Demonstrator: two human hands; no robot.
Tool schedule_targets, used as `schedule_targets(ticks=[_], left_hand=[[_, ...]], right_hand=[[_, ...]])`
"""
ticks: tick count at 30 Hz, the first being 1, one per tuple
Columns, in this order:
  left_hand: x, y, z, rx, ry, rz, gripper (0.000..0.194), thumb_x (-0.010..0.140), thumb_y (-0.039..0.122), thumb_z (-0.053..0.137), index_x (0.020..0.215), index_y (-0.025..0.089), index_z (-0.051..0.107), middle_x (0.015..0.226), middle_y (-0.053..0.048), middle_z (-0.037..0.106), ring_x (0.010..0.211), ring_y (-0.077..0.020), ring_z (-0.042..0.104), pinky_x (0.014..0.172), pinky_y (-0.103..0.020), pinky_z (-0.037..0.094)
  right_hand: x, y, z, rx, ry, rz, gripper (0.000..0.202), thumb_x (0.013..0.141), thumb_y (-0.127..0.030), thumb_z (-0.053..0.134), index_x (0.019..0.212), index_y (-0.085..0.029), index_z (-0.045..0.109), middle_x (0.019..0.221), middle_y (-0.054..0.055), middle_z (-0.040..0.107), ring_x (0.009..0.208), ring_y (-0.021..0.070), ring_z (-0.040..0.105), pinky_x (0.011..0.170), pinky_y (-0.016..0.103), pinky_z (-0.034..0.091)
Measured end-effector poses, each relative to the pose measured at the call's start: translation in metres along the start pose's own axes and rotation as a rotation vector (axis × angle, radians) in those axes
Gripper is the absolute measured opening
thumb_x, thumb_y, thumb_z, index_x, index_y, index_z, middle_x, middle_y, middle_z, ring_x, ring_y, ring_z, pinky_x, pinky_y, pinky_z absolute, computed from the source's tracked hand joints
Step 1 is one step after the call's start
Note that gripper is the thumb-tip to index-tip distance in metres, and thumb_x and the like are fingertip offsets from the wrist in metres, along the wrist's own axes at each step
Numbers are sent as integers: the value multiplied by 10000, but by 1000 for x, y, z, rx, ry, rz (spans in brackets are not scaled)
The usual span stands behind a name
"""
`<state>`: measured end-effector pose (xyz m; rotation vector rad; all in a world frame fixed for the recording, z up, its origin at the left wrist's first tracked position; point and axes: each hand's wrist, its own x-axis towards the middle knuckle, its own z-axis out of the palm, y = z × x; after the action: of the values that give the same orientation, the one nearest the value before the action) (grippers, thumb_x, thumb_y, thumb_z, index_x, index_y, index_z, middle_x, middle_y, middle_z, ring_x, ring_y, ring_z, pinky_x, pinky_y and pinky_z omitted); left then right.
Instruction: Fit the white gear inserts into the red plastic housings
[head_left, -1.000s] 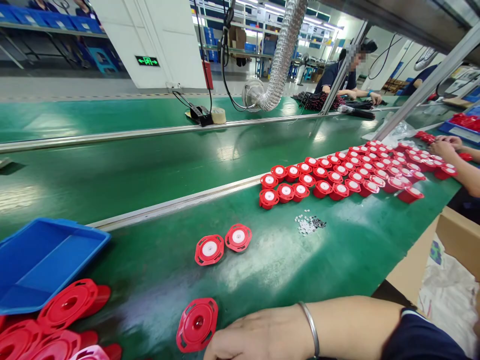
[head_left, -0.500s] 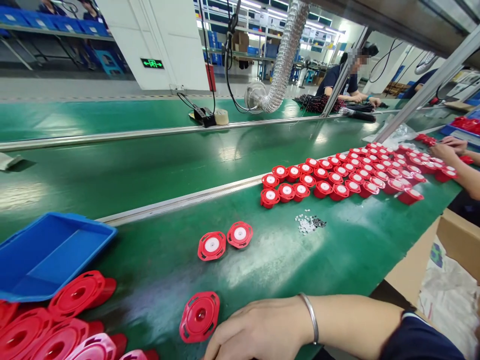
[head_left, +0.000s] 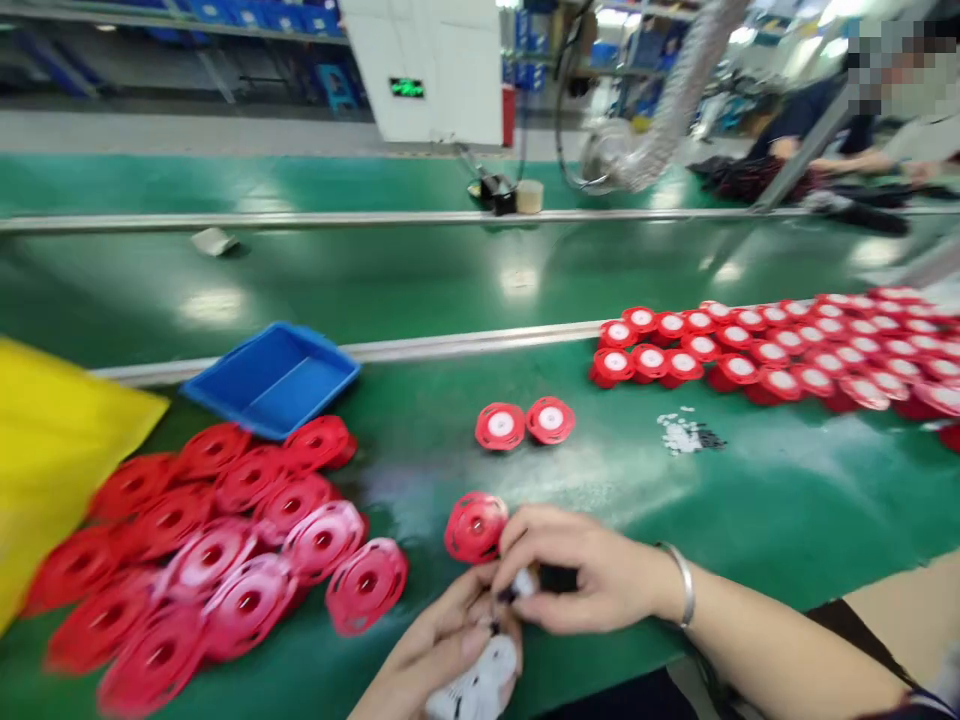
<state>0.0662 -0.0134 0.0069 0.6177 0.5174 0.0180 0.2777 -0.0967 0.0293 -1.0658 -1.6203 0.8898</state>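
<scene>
Near the table's front edge, my left hand (head_left: 442, 650) is wrapped round a white plastic part (head_left: 480, 680) with small dark spots. My right hand (head_left: 562, 570), with a silver bangle at the wrist, meets it at the fingertips and pinches a small white and dark piece (head_left: 523, 583). Just behind both hands lies a red round housing (head_left: 474, 527) with no white disc. Farther back sit two red housings with white discs, one (head_left: 500, 426) beside the other (head_left: 550, 420). A pile of tiny white and black pieces (head_left: 681, 434) lies to the right.
Many red housings with white discs (head_left: 780, 382) stand at the right. Red housings without discs (head_left: 247, 600) crowd the left, by a blue tray (head_left: 281, 385) and a yellow sheet (head_left: 67, 450). A metal rail (head_left: 480, 343) crosses behind. A person (head_left: 810, 120) works at the back right.
The view has swung left and down. My left hand has come into view with the white part, and my right hand now meets it, holding a small piece.
</scene>
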Motion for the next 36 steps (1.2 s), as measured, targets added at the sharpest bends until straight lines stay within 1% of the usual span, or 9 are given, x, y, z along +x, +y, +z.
schedule_targets(ticks=[2, 4, 9, 14, 18, 23, 28, 33, 36], left_hand=[[-1, -2, 6, -42, -37, 31, 445, 838, 366, 748, 1248, 216, 660, 829, -46, 639, 618, -141, 620, 420, -173, 481], [-1, -1, 8, -47, -61, 39, 420, 828, 363, 756, 1203, 190, 681, 842, -54, 626, 635, -146, 627, 403, -173, 490], [-6, 3, 1, -39, -43, 26, 336, 847, 374, 744, 1095, 148, 723, 850, -70, 621, 660, -128, 622, 436, -161, 515], [-6, 1, -10, -108, -139, 50, 366, 830, 352, 762, 1113, 128, 708, 871, -90, 628, 726, -159, 639, 449, -192, 546], [-4, 0, -11, -127, -143, 50, 349, 835, 316, 759, 1127, 137, 697, 882, -80, 615, 744, -155, 639, 462, -193, 557], [-6, 1, -9, -116, -129, 49, 348, 825, 313, 769, 1119, 144, 693, 889, -66, 603, 751, -145, 628, 478, -188, 558], [-6, 0, -9, -127, -105, 60, 310, 828, 300, 760, 1085, 143, 687, 894, -68, 605, 761, -156, 638, 470, -191, 554], [-6, -1, -10, -140, -117, 63, 311, 835, 301, 751, 1087, 137, 669, 844, -65, 616, 735, -152, 636, 470, -188, 547], [-7, -1, -9, -142, -123, 60, 323, 831, 319, 758, 1082, 137, 665, 825, -63, 620, 742, -153, 635, 472, -184, 546]], right_hand=[[0, -6, -4, -2, 50, 70, 188, 938, -162, 618, 1118, -170, 673, 1057, 83, 618, 978, 160, 606, 897, 292, 520], [0, -7, -9, 20, 66, 127, 215, 948, -117, 583, 1126, -206, 665, 1063, 70, 612, 1001, 162, 606, 915, 299, 510], [-1, -1, -9, 84, 116, 197, 233, 982, -132, 537, 1146, -267, 634, 1055, 54, 582, 953, 154, 608, 832, 255, 529], [1, 9, -4, -46, 155, 251, 220, 998, -173, 553, 1174, -296, 599, 1039, 30, 583, 935, 149, 604, 826, 258, 515], [4, 8, -6, -250, 167, 286, 271, 998, -202, 575, 1246, -309, 554, 1084, 18, 612, 987, 152, 618, 852, 262, 515], [23, -7, -11, -463, 77, 241, 282, 998, -187, 570, 1262, -280, 539, 1163, 16, 635, 1057, 143, 618, 930, 252, 502], [44, -12, -6, -507, -55, 178, 277, 1015, -141, 515, 1268, -253, 523, 1149, 18, 642, 1047, 127, 612, 930, 240, 500], [46, -6, -3, -537, -154, 173, 307, 1028, -145, 504, 1320, -239, 496, 1181, 38, 622, 1082, 142, 589, 949, 268, 493], [46, -7, -3, -563, -179, 171, 313, 1037, -160, 501, 1339, -243, 480, 1209, 39, 615, 1095, 141, 583, 961, 267, 486]])
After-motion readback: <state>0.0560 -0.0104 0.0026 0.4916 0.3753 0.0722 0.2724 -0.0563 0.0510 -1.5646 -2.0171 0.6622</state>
